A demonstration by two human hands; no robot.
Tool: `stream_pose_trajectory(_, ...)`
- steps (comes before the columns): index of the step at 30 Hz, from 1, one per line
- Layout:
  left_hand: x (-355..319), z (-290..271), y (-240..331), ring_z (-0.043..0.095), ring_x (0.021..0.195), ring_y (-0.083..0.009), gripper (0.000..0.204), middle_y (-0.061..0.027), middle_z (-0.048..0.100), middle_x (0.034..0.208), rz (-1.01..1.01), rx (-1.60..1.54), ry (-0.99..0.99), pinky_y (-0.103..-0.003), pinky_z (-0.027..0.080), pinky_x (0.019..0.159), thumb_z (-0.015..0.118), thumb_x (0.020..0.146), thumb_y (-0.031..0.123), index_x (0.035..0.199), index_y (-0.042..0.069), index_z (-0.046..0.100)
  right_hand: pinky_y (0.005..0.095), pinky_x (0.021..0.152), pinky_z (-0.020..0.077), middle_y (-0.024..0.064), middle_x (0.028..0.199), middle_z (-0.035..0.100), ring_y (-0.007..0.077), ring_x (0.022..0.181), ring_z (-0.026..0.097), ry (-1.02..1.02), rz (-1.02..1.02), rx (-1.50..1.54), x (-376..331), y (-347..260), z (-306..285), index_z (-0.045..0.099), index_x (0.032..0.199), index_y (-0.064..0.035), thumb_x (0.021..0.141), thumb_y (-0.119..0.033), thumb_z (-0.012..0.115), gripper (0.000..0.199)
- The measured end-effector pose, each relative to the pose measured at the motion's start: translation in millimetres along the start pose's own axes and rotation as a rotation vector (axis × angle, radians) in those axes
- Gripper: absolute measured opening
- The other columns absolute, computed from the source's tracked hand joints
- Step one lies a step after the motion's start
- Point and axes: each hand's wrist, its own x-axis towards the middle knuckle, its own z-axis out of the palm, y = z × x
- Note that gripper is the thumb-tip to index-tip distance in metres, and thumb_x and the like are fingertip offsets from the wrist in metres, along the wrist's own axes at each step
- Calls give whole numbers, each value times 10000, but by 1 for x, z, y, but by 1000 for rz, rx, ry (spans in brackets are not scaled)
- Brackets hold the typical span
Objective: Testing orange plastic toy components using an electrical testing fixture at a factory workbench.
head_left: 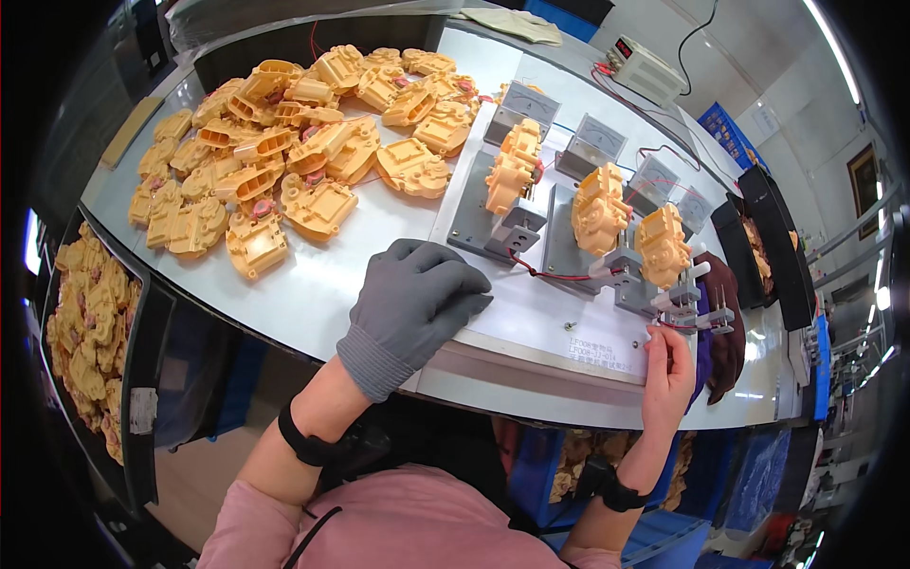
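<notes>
My left hand (417, 308), in a grey knitted glove, is closed at the left edge of a white test board (531, 346). Nothing shows between its bent fingers and thumb. At the board's front right corner, my bare right hand (669, 370) pinches with thumb and fingertips beside a grey clamp (678, 305) with red wire; what it grips is too small to make out. Three yellow plastic gearbox housings stand in a row on the fixtures: a left one (513, 169), a middle one (601, 211) and a right one (663, 247). Analog meters, one a tilted panel meter (593, 142), stand behind them.
A large pile of yellow housings (275, 142) covers the table's left side. A black bin (133, 379) of similar parts stands at the left. Blue crates (540, 474) sit below the front edge. A power supply (648, 71) with leads is at the back; dark cloth (725, 332) lies at the right.
</notes>
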Motion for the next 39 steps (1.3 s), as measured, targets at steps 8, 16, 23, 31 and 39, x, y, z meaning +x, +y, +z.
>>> stream_pose_trajectory(8, 1, 0, -1, 626, 932, -284, 139, -14, 681, 926, 21, 26, 26, -407, 477, 811, 762, 842, 285, 926, 180, 724, 219, 786, 434, 2, 910, 611, 80, 844, 544, -20, 17, -10, 0, 0, -1, 673, 1079, 6, 1024, -177, 600, 205)
stream_pose_trajectory(16, 0, 1, -2, 624, 932, -274, 141, -8, 676, 920, 25, 48, 16, -401, 482, 817, 762, 838, 283, 924, 178, 723, 216, 787, 433, -2, 912, 610, 78, 845, 542, -27, 20, 7, -1, 1, -1, 673, 1081, 9, 1028, -189, 600, 217)
stream_pose_trajectory(23, 1, 1, -2, 623, 916, -271, 132, -11, 671, 908, 34, 61, 28, -396, 476, 791, 762, 840, 274, 919, 178, 722, 215, 786, 431, -5, 903, 603, 78, 842, 539, -16, 22, -2, -1, 2, -1, 673, 1078, 7, 1028, -189, 597, 216)
stream_pose_trajectory(31, 2, 0, 1, 602, 939, -301, 102, -74, 666, 920, 15, 34, -4, -404, 486, 849, 750, 844, 181, 920, 119, 724, 233, 760, 449, 16, 913, 642, 92, 820, 561, 2, 13, 15, -1, 2, 0, 683, 1059, 11, 1007, -155, 616, 186)
stream_pose_trajectory(39, 4, 0, 4, 605, 898, -323, 107, -85, 666, 904, -1, 74, 3, -422, 480, 806, 730, 865, 200, 910, 106, 707, 232, 773, 452, 17, 911, 641, 89, 831, 564, 3, 11, 42, 0, 4, 0, 676, 1069, 15, 1012, -155, 612, 191)
